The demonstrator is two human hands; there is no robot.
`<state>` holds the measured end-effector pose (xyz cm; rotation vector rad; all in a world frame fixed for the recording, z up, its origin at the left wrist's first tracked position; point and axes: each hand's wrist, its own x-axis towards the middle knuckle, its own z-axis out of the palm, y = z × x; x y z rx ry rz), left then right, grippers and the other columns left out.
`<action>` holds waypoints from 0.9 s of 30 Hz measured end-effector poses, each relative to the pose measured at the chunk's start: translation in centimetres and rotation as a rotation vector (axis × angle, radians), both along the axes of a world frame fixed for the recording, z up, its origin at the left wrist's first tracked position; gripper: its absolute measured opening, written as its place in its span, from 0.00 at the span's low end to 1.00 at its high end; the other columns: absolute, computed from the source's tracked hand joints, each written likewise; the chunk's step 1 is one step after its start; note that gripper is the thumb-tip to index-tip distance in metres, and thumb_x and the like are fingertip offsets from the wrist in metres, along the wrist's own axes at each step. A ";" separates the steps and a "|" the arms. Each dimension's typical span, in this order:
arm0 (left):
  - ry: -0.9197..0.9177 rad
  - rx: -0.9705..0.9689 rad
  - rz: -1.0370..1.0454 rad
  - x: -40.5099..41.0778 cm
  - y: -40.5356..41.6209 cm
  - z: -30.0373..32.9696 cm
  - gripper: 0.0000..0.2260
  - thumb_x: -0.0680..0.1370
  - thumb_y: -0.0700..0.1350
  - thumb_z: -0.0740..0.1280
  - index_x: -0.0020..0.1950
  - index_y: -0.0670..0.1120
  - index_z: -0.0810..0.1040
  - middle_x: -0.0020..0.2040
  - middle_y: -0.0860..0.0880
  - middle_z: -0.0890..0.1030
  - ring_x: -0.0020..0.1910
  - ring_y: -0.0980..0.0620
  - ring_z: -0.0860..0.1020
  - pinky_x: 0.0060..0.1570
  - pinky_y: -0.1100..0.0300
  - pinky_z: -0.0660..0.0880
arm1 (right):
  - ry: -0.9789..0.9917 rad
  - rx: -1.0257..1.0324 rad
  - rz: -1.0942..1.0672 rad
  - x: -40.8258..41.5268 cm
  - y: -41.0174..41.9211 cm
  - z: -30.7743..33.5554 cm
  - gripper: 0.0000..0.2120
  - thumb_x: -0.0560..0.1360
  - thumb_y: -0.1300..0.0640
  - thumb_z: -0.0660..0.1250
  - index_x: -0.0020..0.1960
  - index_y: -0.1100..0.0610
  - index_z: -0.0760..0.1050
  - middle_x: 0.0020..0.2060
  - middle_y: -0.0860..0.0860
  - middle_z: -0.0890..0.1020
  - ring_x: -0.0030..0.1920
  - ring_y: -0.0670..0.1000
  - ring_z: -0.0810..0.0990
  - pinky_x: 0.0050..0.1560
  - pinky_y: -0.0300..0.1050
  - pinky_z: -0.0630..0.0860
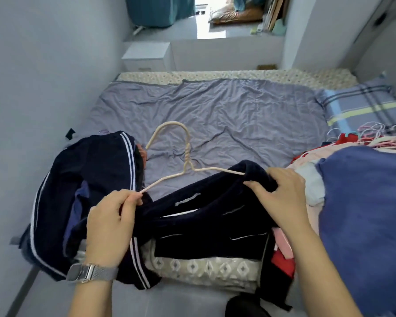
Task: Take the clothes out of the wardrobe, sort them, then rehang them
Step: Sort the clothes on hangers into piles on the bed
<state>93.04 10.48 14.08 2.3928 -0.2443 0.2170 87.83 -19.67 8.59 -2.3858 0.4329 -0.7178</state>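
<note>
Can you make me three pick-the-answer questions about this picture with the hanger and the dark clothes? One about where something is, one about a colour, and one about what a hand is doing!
1. Where is the plaid pillow?
A. on the far right of the bed
B. on the floor
C. under the hanger

2. What colour is the hanger?
A. black
B. cream
C. green

3. What is the left hand doing?
A. resting flat on the bed
B. holding a cup
C. pinching the hanger's end

Answers:
1. A, it lies at the right edge of the purple sheet.
2. B, its wire looks pale cream.
3. C, its fingers pinch the hanger's left tip, while the right hand grips the dark garment.
</note>
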 end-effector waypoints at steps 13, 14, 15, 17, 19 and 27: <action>-0.133 -0.083 -0.098 -11.7 6.5 8.6 0.11 0.75 0.52 0.56 0.36 0.56 0.76 0.37 0.55 0.79 0.40 0.50 0.76 0.47 0.46 0.72 | -0.064 0.143 -0.212 -16.3 8.8 11.4 0.18 0.63 0.46 0.76 0.33 0.59 0.74 0.28 0.47 0.73 0.37 0.51 0.71 0.43 0.50 0.70; -0.145 -0.078 -0.113 -12.2 6.2 9.0 0.12 0.75 0.54 0.56 0.37 0.55 0.76 0.37 0.55 0.79 0.41 0.50 0.76 0.47 0.45 0.72 | -0.060 0.155 -0.230 -17.4 8.7 11.8 0.19 0.63 0.45 0.75 0.34 0.60 0.75 0.28 0.48 0.73 0.37 0.50 0.71 0.43 0.50 0.71; -0.157 -0.072 -0.132 -12.6 5.8 9.3 0.13 0.74 0.55 0.55 0.38 0.54 0.77 0.37 0.55 0.79 0.41 0.49 0.76 0.48 0.44 0.72 | -0.056 0.164 -0.247 -18.4 8.5 12.0 0.19 0.63 0.44 0.75 0.34 0.60 0.76 0.29 0.48 0.74 0.37 0.50 0.72 0.44 0.50 0.71; -0.165 -0.067 -0.170 -13.3 4.5 9.7 0.14 0.74 0.57 0.54 0.39 0.55 0.77 0.37 0.56 0.78 0.41 0.49 0.76 0.48 0.43 0.72 | -0.041 0.183 -0.280 -20.4 7.7 12.1 0.18 0.63 0.43 0.74 0.34 0.57 0.76 0.30 0.48 0.74 0.39 0.51 0.72 0.46 0.50 0.71; -0.159 -0.070 -0.205 -14.1 2.5 9.7 0.15 0.74 0.58 0.54 0.38 0.55 0.78 0.36 0.57 0.78 0.41 0.48 0.77 0.48 0.43 0.72 | -0.019 0.199 -0.309 -22.1 6.4 12.0 0.16 0.62 0.41 0.74 0.35 0.54 0.76 0.33 0.50 0.76 0.42 0.52 0.74 0.48 0.49 0.71; -0.114 -0.056 -0.384 -17.8 -9.5 8.2 0.12 0.75 0.58 0.55 0.36 0.58 0.74 0.35 0.58 0.76 0.42 0.48 0.78 0.48 0.45 0.73 | 0.008 0.195 -0.434 -30.6 -3.0 11.4 0.13 0.63 0.43 0.75 0.37 0.50 0.77 0.34 0.46 0.77 0.43 0.52 0.76 0.52 0.52 0.73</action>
